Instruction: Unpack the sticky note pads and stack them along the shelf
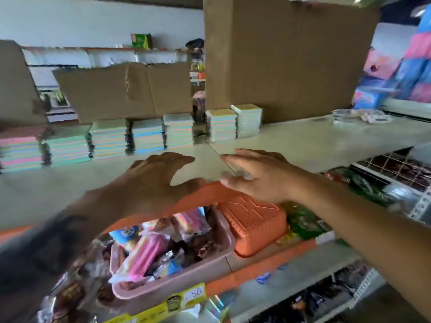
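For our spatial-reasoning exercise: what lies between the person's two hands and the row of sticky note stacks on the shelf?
In the head view, only bare shelf surface separates the left hand and right hand from the sticky note stacks; a thin seam line crosses it.

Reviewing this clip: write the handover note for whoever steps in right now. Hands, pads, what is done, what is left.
Left hand and right hand: both open, holding nothing, fingers spread over the front of the shelf.
Sticky note stacks: a row of about seven along the back of the shelf, in front of the cardboard boxes.
Done: that row is stacked.
Left: bare shelf remains to the right of the row; whether more pads wait in the boxes cannot be seen.
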### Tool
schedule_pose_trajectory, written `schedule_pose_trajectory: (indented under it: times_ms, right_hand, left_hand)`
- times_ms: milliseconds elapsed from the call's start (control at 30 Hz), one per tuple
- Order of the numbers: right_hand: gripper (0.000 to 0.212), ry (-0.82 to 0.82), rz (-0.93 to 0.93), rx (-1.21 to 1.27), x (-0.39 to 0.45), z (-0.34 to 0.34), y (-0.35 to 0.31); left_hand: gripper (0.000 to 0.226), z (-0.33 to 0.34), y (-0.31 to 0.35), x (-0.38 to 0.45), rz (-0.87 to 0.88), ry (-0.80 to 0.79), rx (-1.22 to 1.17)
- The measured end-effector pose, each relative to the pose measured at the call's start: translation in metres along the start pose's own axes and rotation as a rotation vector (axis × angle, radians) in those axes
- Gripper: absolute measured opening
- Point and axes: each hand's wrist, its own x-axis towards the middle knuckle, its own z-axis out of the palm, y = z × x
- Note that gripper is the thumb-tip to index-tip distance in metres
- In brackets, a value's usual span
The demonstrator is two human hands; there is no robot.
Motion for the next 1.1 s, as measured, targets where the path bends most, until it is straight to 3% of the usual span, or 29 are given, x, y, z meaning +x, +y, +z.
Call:
schedule_pose_trajectory:
  times_ms: [200,433,600,833,1100]
  right_hand:
    - [0.075,0.081,0.171,-0.005,-0.038,-0.023,0.11]
    - [0.068,0.113,0.363,-0.033,-0.063,-0.048,0.235]
    - [0.065,0.113,0.472,-0.087,-0.048,-0.072,0.325]
    - [0.06,0.165,0.567,-0.078,-0.019,-0.089,0.427]
    - [0.058,0.199,0.583,-0.077,0.016,-0.099,0.512]
  left_hand:
    - [0.098,0.031,0.096,0.106,0.162,-0.043,-0.169]
    - [0.089,0.066,0.207,0.236,0.373,-0.101,-0.028]
    - [0.08,0.089,0.272,0.338,0.428,-0.15,-0.037]
    - [0.076,0.124,0.335,0.447,0.459,-0.123,-0.008]
    - [0.08,0.154,0.377,0.521,0.34,-0.009,-0.011]
